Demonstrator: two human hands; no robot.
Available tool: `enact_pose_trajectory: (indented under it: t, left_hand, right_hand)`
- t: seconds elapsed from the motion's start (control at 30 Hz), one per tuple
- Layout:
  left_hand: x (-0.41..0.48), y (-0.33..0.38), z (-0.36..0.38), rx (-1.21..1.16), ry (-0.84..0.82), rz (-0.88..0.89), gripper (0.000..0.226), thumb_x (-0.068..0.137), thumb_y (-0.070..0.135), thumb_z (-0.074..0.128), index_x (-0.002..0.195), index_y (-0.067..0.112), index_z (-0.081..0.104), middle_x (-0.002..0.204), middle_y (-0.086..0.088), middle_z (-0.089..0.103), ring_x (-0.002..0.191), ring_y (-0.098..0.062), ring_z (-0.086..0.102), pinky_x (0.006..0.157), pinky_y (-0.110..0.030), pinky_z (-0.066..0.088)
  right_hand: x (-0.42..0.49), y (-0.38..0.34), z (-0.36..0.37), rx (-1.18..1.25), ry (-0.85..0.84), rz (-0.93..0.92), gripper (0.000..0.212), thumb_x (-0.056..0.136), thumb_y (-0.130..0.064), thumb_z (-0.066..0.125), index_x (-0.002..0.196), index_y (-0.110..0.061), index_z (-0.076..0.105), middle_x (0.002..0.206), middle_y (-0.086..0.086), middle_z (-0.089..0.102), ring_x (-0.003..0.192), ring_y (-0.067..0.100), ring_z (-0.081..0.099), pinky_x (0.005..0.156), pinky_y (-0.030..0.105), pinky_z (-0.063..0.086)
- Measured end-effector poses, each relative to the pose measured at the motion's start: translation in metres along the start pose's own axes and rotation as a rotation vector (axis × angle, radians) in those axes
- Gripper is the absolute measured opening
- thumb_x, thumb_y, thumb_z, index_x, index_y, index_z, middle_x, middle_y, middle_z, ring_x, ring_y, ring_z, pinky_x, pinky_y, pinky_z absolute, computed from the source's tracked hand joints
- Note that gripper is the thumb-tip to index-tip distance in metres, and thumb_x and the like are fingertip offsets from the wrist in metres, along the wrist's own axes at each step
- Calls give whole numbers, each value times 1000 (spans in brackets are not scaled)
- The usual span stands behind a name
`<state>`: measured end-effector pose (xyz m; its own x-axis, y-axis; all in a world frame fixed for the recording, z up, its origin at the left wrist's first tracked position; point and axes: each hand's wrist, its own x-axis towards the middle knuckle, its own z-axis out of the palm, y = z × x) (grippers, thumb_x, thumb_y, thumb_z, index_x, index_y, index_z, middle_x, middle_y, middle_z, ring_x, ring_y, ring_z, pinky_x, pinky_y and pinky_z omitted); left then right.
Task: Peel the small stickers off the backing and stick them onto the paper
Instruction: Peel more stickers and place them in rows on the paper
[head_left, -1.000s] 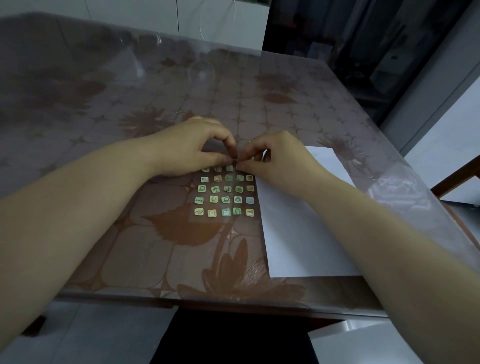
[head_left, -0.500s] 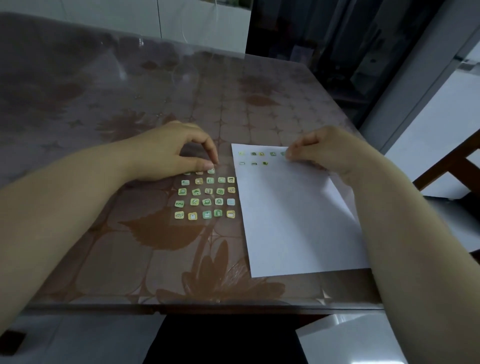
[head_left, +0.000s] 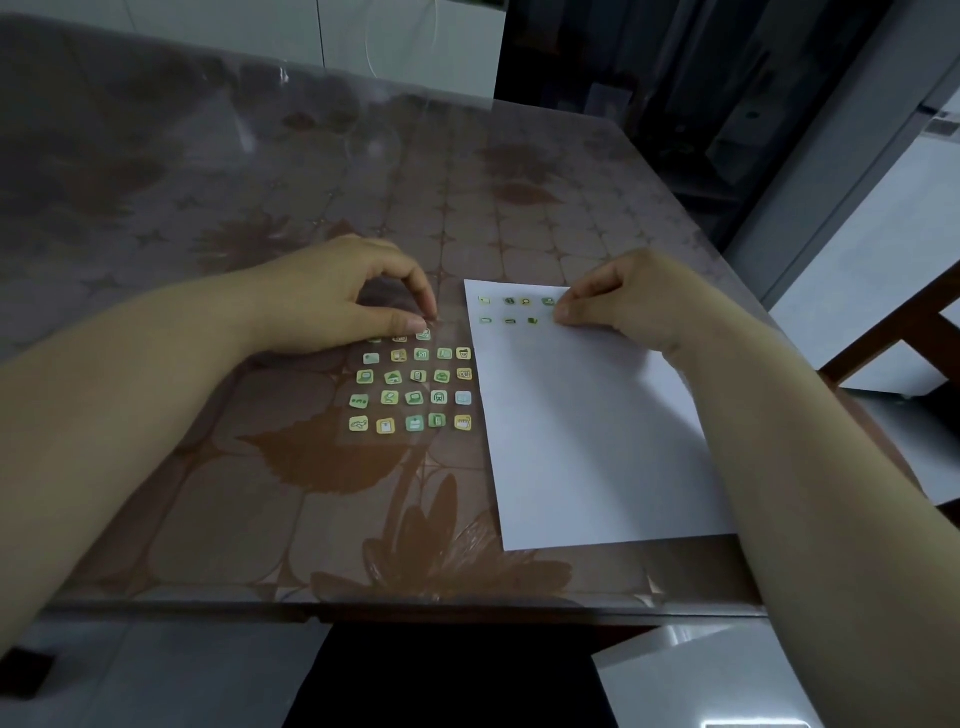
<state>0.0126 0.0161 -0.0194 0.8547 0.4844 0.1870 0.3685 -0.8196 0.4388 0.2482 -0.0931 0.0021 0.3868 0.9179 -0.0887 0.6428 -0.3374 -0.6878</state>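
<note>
Here we have the table (head_left: 156, 519) under its glossy flowered cover, with the white paper (head_left: 587, 441) lying near its front right corner and the clear backing (head_left: 415, 410) just beside the paper's left edge, four full rows of small stickers on it and a partly hidden row above. Our left hand (head_left: 343, 301) rests on the backing's far edge, thumb and forefinger drawn narrow over the top sticker (head_left: 423, 334); we cannot tell whether they pinch or only press. Our right hand (head_left: 634, 301) sits at the paper's far right corner, fingertips (head_left: 563, 312) bunched close on the sheet at the end of the second row of stuck stickers (head_left: 509, 321); any sticker under them is hidden, so we cannot tell if one is held. We judge this the pressing-down step, early in the task. Next calls for lifting off cleanly and returning to the backing. A wooden chair (head_left: 893, 332) stands beyond the table's right edge, obstructing nothing.
</note>
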Motion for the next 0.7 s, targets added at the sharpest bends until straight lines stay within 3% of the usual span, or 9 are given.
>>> enact_pose_trajectory:
  t: [0.23,0.4,0.5,0.57,0.63,0.7]
  left_hand:
    - [0,2,-1,18,7,-16,15,78,41,66,91,35,63,105,12,60,101,3,50,81,2,28]
    - [-1,3,-1,8,-7,-16,26,71,55,59,90,38,63,104,15,60,101,4,52,89,-11,34]
    - [-2,3,-2,-7,-14,-34,16,78,45,64,91,36,63,102,18,60,101,8,50,89,-12,35]
    - [-3,4,-4,-31,-14,-49,10,80,37,65,90,38,62,99,23,60,98,16,49,88,-13,35]
    - [-4,4,-6,-45,-7,-56,13,82,30,63,88,41,60,95,26,60,95,21,49,85,-11,35]
    - [-4,4,-8,-52,6,-62,20,83,25,62,87,43,57,93,27,60,92,21,50,83,-9,34]
  right_hand:
    - [4,0,2,-9,20,23,14,72,-25,77,82,-19,69,77,-6,60,70,8,52,61,19,39]
    - [11,2,4,-72,41,48,32,72,-29,76,93,-18,54,80,-8,48,69,8,44,57,22,33]
    - [10,0,8,-183,30,27,27,79,-31,70,91,-16,51,78,-7,46,75,14,46,56,23,33]
    - [7,-3,12,-260,69,-55,22,82,-33,66,86,-17,51,75,-8,44,78,16,46,55,23,33]
    - [1,-10,20,-251,123,-226,19,84,-35,62,79,-20,52,70,-13,42,69,11,44,54,18,32]
    - [-7,-24,31,-230,85,-416,11,86,-33,60,85,-22,62,69,-13,43,62,3,41,55,11,31]
